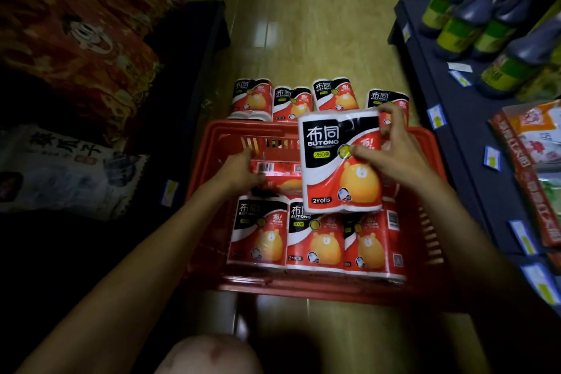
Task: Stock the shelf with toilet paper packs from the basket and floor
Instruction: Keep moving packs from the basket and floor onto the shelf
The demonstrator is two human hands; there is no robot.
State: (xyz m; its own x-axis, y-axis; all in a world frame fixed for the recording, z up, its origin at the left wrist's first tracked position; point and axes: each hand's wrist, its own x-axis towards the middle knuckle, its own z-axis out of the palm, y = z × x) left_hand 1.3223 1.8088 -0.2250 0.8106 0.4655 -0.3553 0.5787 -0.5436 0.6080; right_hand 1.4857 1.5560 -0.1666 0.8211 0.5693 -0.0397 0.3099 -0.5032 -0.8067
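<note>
A: Fingers (394, 118) of right hand (394, 158) curled round the lifted pack (340, 161) — thumb on its front, the rest over the top right corner. Pack's upright, held above the red basket (230, 136), label facing camera.

B: Left hand (239, 171)?

A: Down inside the basket, closed on the end of a lying pack (279, 170), barcode side up. Grip looks firm, fingertips hidden behind the pack.

B: Other packs?

A: Three basket packs (312, 240) upright in a row along the near side, touching each other. Four floor packs (291, 103) standing in a row just beyond the basket's far rim, the rightmost partly hidden by the right hand.

B: Shelves?

A: Dark shelf (440, 94) on the right with bottles (473, 21) and price tags. Left side dim, a red patterned bundle (76, 33), hard to tell more.
</note>
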